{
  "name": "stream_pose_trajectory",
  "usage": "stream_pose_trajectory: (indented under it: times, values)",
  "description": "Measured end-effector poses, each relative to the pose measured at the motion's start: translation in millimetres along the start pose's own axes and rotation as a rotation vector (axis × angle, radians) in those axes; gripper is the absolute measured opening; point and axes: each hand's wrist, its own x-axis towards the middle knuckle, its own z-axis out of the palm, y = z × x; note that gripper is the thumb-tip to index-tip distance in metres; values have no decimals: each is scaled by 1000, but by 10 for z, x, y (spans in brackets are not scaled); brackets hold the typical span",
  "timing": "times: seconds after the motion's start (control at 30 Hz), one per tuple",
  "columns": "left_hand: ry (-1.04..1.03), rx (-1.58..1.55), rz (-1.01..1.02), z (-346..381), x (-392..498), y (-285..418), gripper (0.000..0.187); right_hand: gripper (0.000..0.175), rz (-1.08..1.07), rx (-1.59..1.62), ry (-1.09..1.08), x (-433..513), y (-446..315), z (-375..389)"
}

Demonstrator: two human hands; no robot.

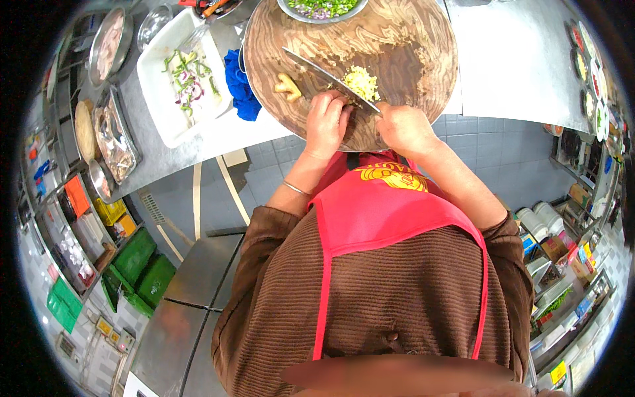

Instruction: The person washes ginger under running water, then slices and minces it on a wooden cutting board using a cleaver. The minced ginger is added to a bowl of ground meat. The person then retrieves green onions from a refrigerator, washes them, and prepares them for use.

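My right hand (404,126) is closed around the handle of a kitchen knife (330,77), whose blade slants up and left across a round wooden chopping board (278,30). Beside the blade, my left hand (327,116) rests with bent fingertips at the board's near part; what lies beneath the fingers is mostly hidden. Pale yellow chopped ginger (361,83) forms a small heap on the blade's far side. A knob of ginger root (287,88) lies to the left of my left hand. At the board's far edge stands a metal bowl (322,20) of chopped greens and purple pieces.
A crumpled blue cloth (241,87) touches the board's left side. Further left are a white tub (154,99) with sliced vegetables, a metal bowl (126,39) of pale meat and a metal tray (130,166). Small filled dishes (595,79) line the counter's right end.
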Motion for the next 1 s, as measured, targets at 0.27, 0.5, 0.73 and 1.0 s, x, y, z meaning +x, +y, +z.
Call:
stream_pose_trajectory:
  times: [0.27,0.5,0.73,1.0]
  values:
    - [-27,68,109,142,274,-80,20,20,32,4,108,6,131,-99]
    - [87,21,56,54,283,-64,20,19,-19,-36,115,13,156,-158]
    - [22,27,-42,30,294,-108,22,27,83,9,-13,37,127,-226]
    - [55,-31,32,159,294,-66,21,20,-5,-46,59,32,89,-261]
